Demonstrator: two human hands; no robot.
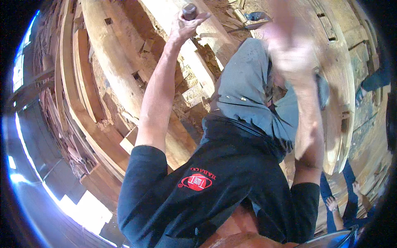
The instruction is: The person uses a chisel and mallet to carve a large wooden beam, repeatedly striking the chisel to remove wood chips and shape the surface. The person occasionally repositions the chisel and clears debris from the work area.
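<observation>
My left hand point(182, 29) is wrapped round an upright, dark, round-ended tool handle point(189, 11). Its lower part is hidden, so the kind of tool does not show. Beneath and around that hand lies a pale timber beam point(217, 39). My right hand point(292, 56) is raised in front of my leg, and motion smears its fingers. A brownish-pink blur point(285, 14) stretches beyond it; whether this is a held tool I cannot tell. Under my right arm runs a wide beam point(337, 74) with rectangular mortises.
Long timbers point(108, 72) with cut mortises lie to the left, among shavings and offcuts point(192, 95). A dark blue object point(257, 16) lies beyond my knee. At the lower right, another person's hands point(332, 203) rest near dark trousers.
</observation>
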